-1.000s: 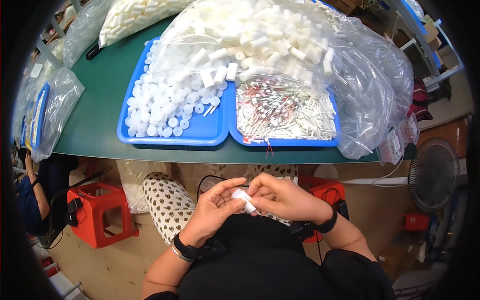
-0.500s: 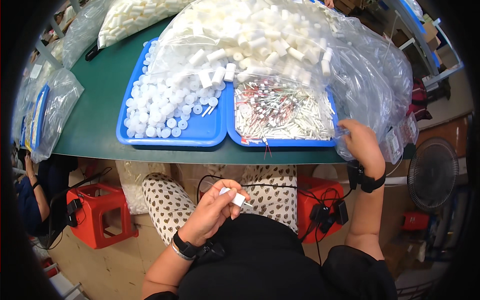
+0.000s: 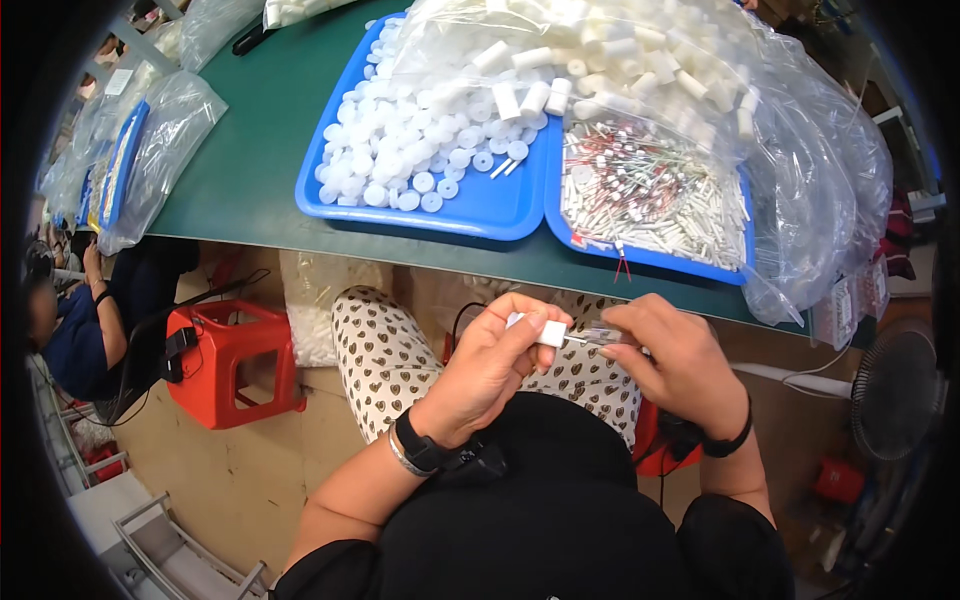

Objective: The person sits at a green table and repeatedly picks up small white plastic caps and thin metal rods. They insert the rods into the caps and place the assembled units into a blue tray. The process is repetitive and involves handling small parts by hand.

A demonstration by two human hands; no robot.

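- Left hand (image 3: 486, 365) is pinching a white block (image 3: 552, 334) above the lap (image 3: 595, 388).
- Right hand (image 3: 682, 362) is gripping a clear piece (image 3: 602, 335) alongside.
- Block is looking light, stiff, easiest held by its sides.

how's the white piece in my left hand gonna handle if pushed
The white piece in the left hand seems stiff, its edges looking crisp. It's probably light, being small beside the hand. The thin rod at its end may bend, being slender.
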